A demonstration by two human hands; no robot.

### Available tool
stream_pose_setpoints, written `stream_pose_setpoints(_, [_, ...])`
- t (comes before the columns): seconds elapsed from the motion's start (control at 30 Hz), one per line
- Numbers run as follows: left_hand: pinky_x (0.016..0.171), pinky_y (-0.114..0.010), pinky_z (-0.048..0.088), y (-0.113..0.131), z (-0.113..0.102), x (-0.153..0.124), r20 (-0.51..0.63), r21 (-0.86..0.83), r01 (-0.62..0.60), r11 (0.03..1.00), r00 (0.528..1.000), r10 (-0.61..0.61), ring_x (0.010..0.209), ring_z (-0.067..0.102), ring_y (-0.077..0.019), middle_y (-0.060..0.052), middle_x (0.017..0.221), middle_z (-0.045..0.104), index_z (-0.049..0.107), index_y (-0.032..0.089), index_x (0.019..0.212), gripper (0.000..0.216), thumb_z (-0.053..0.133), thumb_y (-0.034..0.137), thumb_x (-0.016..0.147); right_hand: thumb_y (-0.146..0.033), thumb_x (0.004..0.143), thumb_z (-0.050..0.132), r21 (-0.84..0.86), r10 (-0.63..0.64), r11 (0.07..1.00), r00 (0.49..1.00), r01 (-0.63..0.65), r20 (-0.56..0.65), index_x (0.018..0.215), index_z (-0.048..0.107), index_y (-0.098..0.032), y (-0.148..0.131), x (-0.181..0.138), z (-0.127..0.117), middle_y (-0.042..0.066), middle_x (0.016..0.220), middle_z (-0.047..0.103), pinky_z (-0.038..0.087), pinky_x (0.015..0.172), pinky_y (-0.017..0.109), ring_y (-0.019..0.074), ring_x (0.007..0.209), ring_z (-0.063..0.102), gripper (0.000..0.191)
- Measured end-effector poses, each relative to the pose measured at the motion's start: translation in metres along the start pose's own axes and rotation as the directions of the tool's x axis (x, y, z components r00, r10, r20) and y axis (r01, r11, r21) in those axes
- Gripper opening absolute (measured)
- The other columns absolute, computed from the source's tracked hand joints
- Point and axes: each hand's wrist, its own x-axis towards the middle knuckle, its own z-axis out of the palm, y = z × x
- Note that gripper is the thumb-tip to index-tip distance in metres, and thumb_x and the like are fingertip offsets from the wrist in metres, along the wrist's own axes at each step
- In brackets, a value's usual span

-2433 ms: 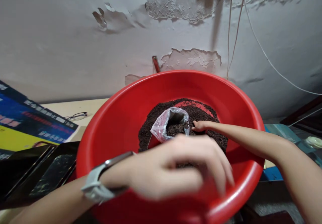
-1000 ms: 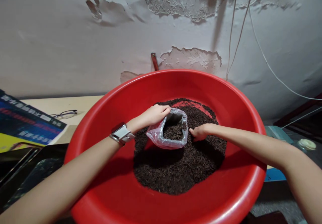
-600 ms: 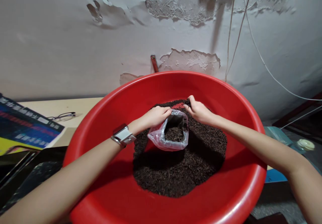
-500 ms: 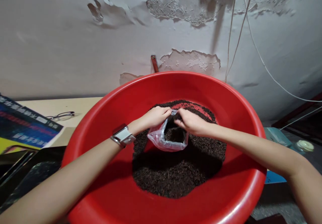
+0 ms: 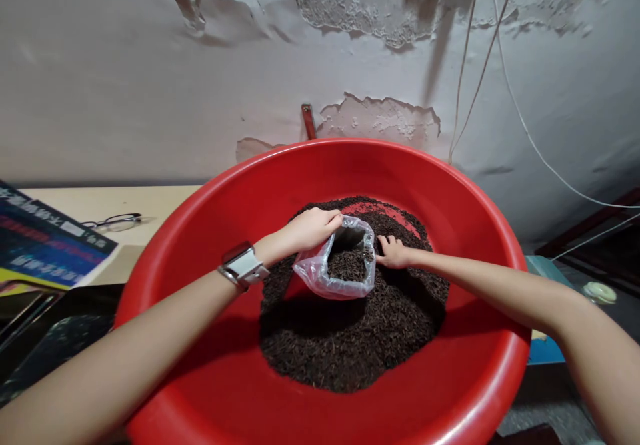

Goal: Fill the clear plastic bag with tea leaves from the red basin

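One red basin, one plastic bag, one pair of glasses, two hands.

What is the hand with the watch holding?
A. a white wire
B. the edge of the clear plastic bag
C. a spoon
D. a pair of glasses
B: the left hand, the one with the watch, grips the rim of the clear plastic bag, holding it open among the dark grains in the red basin.

Printed poster, far left on table: rows of white and red characters on dark blue band, too blurred to read. No other legible text, label, brand or number.
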Motion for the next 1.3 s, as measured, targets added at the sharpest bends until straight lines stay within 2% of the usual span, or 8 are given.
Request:
stream_pose_setpoints(0.43, [0.068,-0.027,0.041,-0.002,0.002,0.0,-0.013,-0.001,0.0,1.0,1.0,0.0,0.072,0.058,-0.0183,-0.006,0.079,0.064,0.054,0.019,0.078,0.039,0.021,0.035,0.089,-0.029,0.073,0.062,-0.185,-0.211,0.951,0.957,0.248,0.2,0.112,0.054,-0.017,-0.016,-0.022,-0.017,0.01,0.098,0.064,0.047,0.074,0.028,0.0225,0.089,0.062,0.041])
stream_pose_setpoints(0.6, [0.064,-0.026,0.04,-0.002,0.002,-0.001,-0.018,-0.005,0.003,1.0,1.0,-0.003,0.068,0.058,-0.018,-0.005,0.076,0.063,0.054,0.019,0.077,0.038,0.022,0.035,0.089,-0.013,0.077,0.051,-0.261,-0.242,0.94,0.968,0.217,-0.067,0.102,0.056,-0.013,-0.015,-0.024,-0.052,0.015,0.1,0.061,0.045,0.076,0.036,0.0273,0.095,0.058,0.026])
stream_pose_setpoints(0.73, [0.06,-0.026,0.038,-0.004,0.005,0.0,-0.03,-0.026,-0.007,1.0,1.0,0.006,0.064,0.057,-0.0172,-0.004,0.073,0.062,0.054,0.019,0.077,0.038,0.022,0.036,0.089,-0.02,0.084,0.048,-0.143,-0.504,0.853,0.724,0.502,-0.47,0.102,0.052,-0.014,-0.023,-0.034,-0.072,0.01,0.1,0.058,0.043,0.081,0.031,0.0185,0.093,0.055,0.019])
stream_pose_setpoints(0.9, [0.058,-0.025,0.037,-0.006,0.006,0.002,-0.034,-0.011,-0.028,1.0,0.999,0.027,0.066,0.057,-0.0173,-0.005,0.075,0.063,0.053,0.019,0.077,0.036,0.023,0.034,0.089,-0.027,0.077,0.061,-0.069,-0.785,0.586,0.545,0.807,-0.295,0.1,0.053,-0.013,-0.042,-0.05,-0.055,0.01,0.102,0.057,0.042,0.083,0.03,0.0173,0.095,0.053,0.028])
stream_pose_setpoints(0.97, [0.059,-0.025,0.037,-0.006,0.006,0.002,-0.029,0.006,-0.032,0.999,0.999,0.032,0.068,0.058,-0.0173,-0.005,0.078,0.064,0.053,0.019,0.077,0.036,0.022,0.033,0.089,-0.031,0.077,0.061,0.027,-0.763,0.605,0.589,0.796,-0.266,0.1,0.054,-0.013,-0.043,-0.05,-0.052,0.009,0.102,0.058,0.043,0.082,0.029,0.0163,0.093,0.054,0.029])
stream_pose_setpoints(1.13, [0.059,-0.025,0.039,-0.004,0.003,-0.001,-0.03,-0.005,-0.012,1.0,0.999,0.012,0.067,0.059,-0.0173,-0.005,0.078,0.065,0.055,0.019,0.08,0.037,0.023,0.035,0.089,-0.032,0.087,0.043,0.179,-0.344,0.898,0.895,0.402,-0.286,0.103,0.053,-0.014,-0.019,-0.027,-0.069,0.007,0.098,0.062,0.044,0.077,0.027,0.0147,0.088,0.057,0.026])
stream_pose_setpoints(1.23, [0.06,-0.025,0.039,-0.002,0.002,-0.001,-0.021,0.003,-0.006,1.0,1.0,0.006,0.067,0.059,-0.0177,-0.005,0.078,0.065,0.056,0.019,0.08,0.039,0.022,0.036,0.09,-0.031,0.076,0.058,-0.002,-0.21,0.978,0.977,0.211,0.029,0.109,0.055,-0.011,-0.003,-0.018,-0.07,0.011,0.102,0.062,0.044,0.077,0.03,0.0198,0.09,0.058,0.038])
stream_pose_setpoints(1.3, [0.061,-0.026,0.04,-0.002,0.002,-0.001,-0.015,0.006,-0.003,1.0,1.0,0.003,0.068,0.059,-0.0182,-0.006,0.079,0.065,0.056,0.019,0.081,0.039,0.022,0.035,0.09,-0.038,0.06,0.072,-0.043,-0.21,0.972,0.931,0.233,0.299,0.121,0.05,-0.012,-0.001,-0.021,-0.059,0.012,0.112,0.06,0.046,0.076,0.03,0.0224,0.094,0.058,0.07])
